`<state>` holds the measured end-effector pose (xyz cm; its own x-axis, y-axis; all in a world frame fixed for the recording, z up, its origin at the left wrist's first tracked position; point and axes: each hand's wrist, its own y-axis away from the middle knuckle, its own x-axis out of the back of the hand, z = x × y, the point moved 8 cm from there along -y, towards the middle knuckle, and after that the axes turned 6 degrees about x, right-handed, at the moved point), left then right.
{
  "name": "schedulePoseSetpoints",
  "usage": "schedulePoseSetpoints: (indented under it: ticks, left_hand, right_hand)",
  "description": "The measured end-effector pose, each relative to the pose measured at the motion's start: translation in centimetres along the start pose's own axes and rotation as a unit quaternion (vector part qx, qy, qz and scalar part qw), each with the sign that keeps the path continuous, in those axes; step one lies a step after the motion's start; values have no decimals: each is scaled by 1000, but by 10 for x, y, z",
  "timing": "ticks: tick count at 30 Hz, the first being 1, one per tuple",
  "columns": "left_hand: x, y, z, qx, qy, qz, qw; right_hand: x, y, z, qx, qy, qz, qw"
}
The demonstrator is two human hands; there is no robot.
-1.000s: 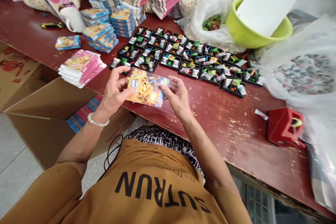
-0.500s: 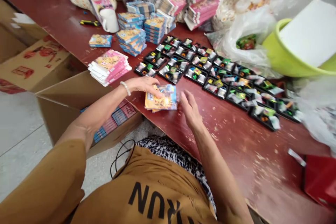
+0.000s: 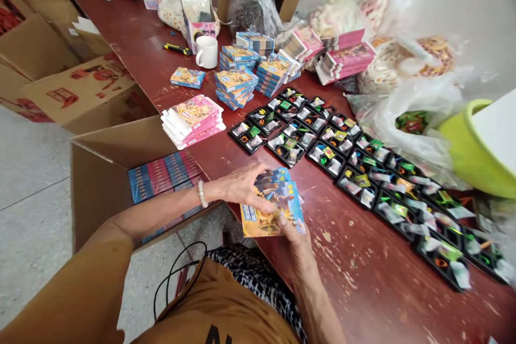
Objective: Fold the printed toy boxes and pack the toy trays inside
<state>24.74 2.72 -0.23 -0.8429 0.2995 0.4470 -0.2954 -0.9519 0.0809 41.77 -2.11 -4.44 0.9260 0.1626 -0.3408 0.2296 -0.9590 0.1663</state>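
Note:
Several thin blue-and-yellow printed cards or flat boxes (image 3: pixel 268 217) are fanned out between my hands over the table's front edge. My left hand (image 3: pixel 245 188), with a beaded bracelet at the wrist, grips them from the left, thumb on top. My right hand (image 3: pixel 296 236) holds their lower right corner, its thumb on the printed face. Just beyond lie black trays (image 3: pixel 290 142) filled with small wrapped pieces. To the left of the trays is a pile of pink flat boxes (image 3: pixel 193 118), and behind it stand stacks of blue boxes (image 3: pixel 236 80).
An open carton (image 3: pixel 105 145) holding rows of blue and pink boxes stands below the table's left edge. A white mug (image 3: pixel 207 52) and a yellow cutter (image 3: pixel 176 49) sit farther back. Filled plastic bags and a lime-green tub (image 3: pixel 467 145) line the far right side.
My right hand has closed on the printed pieces, which were lying on the table under my left hand. They are now lifted and fanned. The camera view has shifted.

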Motion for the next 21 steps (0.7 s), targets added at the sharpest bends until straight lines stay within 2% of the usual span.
schedulePoseSetpoints:
  ticks: [3,4,5,7,8,9,10,11,12,13,15,16,18,21]
  left_hand:
    - [13,13,5,-53,5,52,997]
    - [21,16,4,-59,3,50,997]
    - [30,16,1,-58,4,35,998]
    - [65,11,-12,-33,14,7,999]
    - [94,5,-24,-10,27,21,999]
    - [136,-1,-39,19,21,101,995]
    - [185,-3,-55,47,-16,212,976]
    - [231,-4,-71,81,-73,309,945]
    - [273,-5,-88,123,-135,381,906]
    - [307,-8,-106,166,-185,421,872]
    - [356,-19,-146,248,-243,424,836]
    - [371,-26,-165,280,-266,408,827]
    - [385,-40,-196,316,-303,348,829]
    - [381,-55,-221,315,-324,283,846]
  right_hand:
    - [2,-17,-6,-8,43,23,999]
    - [-1,-23,-8,-7,50,22,998]
    - [-6,-29,-9,-10,44,14,999]
    - [-18,-34,-3,-51,-14,-11,999]
    - [-25,-33,4,-87,-54,-25,994]
    - [-31,-30,11,-123,-93,-34,987]
    - [-36,-25,17,-156,-125,-39,979]
    - [-40,-20,23,-180,-148,-42,972]
    - [-43,-15,27,-199,-163,-43,965]
    - [-45,-11,30,-213,-171,-44,961]
    - [-47,-6,32,-234,-176,-40,955]
    - [-48,-5,32,-244,-177,-35,953]
    - [-51,-5,31,-259,-182,-21,948]
    - [-58,-8,28,-279,-191,-5,941]
